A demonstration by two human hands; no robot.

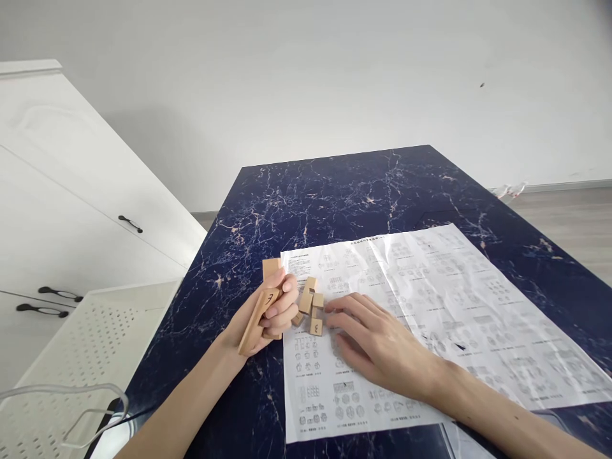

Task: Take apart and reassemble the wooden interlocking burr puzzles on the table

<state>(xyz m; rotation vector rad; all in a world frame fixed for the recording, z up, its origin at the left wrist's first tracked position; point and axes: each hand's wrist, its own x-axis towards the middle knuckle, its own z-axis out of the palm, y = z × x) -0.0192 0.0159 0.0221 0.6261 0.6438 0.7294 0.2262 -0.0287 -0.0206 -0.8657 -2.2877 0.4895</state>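
Note:
Several wooden puzzle pieces (258, 322) are gripped in my left hand (283, 303), at the left edge of the paper; the front piece bears a black mark. My fingers wrap around them and hide part of their shapes. Just to the right, a small cluster of notched wooden pieces (307, 298) lies on the instruction sheet (421, 280), one with a "3"-like mark. My right hand (366, 331) rests on the sheet, palm down with fingers spread and slightly bent. Its fingertips are beside the cluster; whether they touch it I cannot tell.
The creased sheet with printed diagrams covers part of the dark blue marbled table (325, 197). A white cabinet (86, 191) with black handles stands to the left, above a perforated white surface (90, 338). A white cable (95, 389) runs at the lower left.

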